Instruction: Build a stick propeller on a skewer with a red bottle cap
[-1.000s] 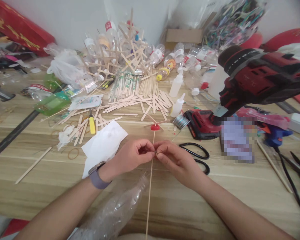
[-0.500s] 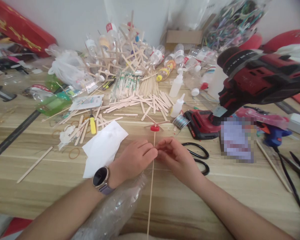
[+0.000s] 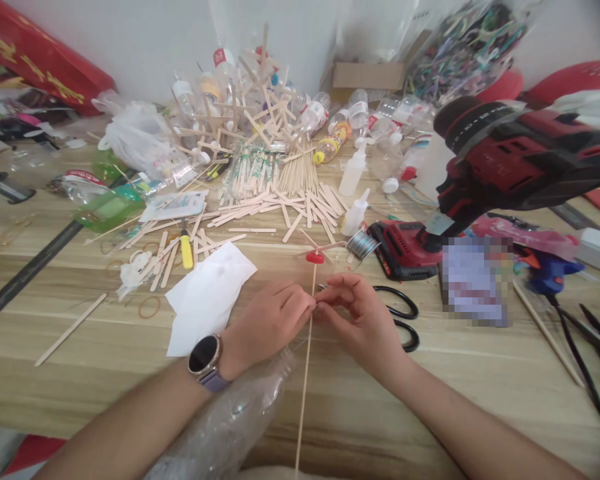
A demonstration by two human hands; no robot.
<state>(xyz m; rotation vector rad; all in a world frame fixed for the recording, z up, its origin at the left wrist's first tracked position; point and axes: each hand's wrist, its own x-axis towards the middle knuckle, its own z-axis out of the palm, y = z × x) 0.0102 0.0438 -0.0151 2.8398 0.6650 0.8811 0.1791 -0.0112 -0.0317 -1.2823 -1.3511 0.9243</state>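
A long thin wooden skewer (image 3: 305, 393) runs from the bottom edge up between my hands. On its far end sits a red bottle cap (image 3: 315, 257), with flat wooden sticks (image 3: 325, 249) crossed like blades just beyond it. My left hand (image 3: 275, 313), wearing a watch (image 3: 204, 355), is closed with its fingertips on the skewer below the cap. My right hand (image 3: 363, 320) pinches at the same spot, fingertips meeting the left ones; whatever lies between them is hidden. Under my left wrist lies a clear plastic bottle (image 3: 230, 420). Black-handled scissors (image 3: 405, 327) rest partly behind my right hand.
A red cordless drill (image 3: 505, 160) stands at the right on its battery (image 3: 405, 250). White paper (image 3: 210, 297) and a yellow-handled tool (image 3: 185, 250) lie left. Behind are craft sticks (image 3: 260, 207), small glue bottles (image 3: 355, 213), a wire spool (image 3: 364, 244) and plastic bottles. A glue gun (image 3: 550, 273) lies far right.
The capped end of the skewer has shifted slightly right, and its crossed sticks have turned a little. My right fingers have opened slightly around their pinch; both hands stay at the skewer.
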